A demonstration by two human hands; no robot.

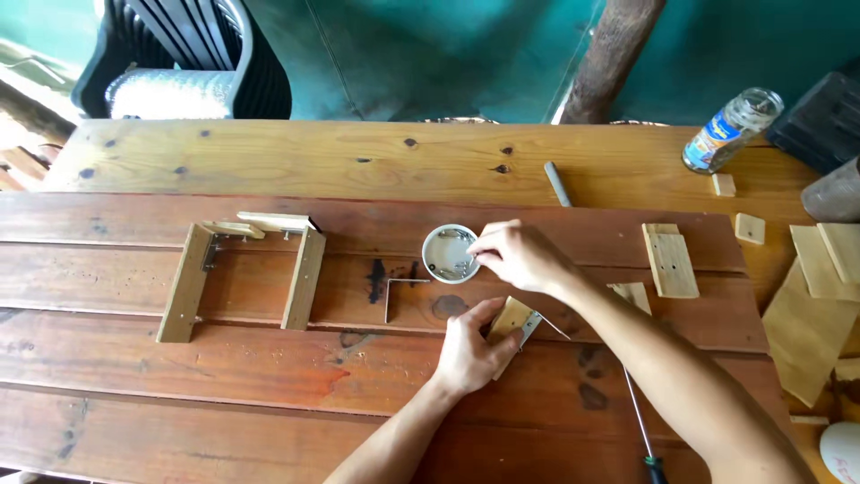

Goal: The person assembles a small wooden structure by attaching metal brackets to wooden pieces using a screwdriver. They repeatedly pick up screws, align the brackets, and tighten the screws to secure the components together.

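Left hand (pixel 468 350) palm down, fingers curled closed; right hand (pixel 518 255) reaches across above it, fingertips pinched.

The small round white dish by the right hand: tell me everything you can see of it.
The small round white dish is shallow, plastic-looking, and sits upright on the dark red-brown tabletop near the middle. Small metal pieces, likely screws, lie inside. The right hand reaches over its right rim, fingers dipping in. A bent metal bracket lies just below-left, apart from it.
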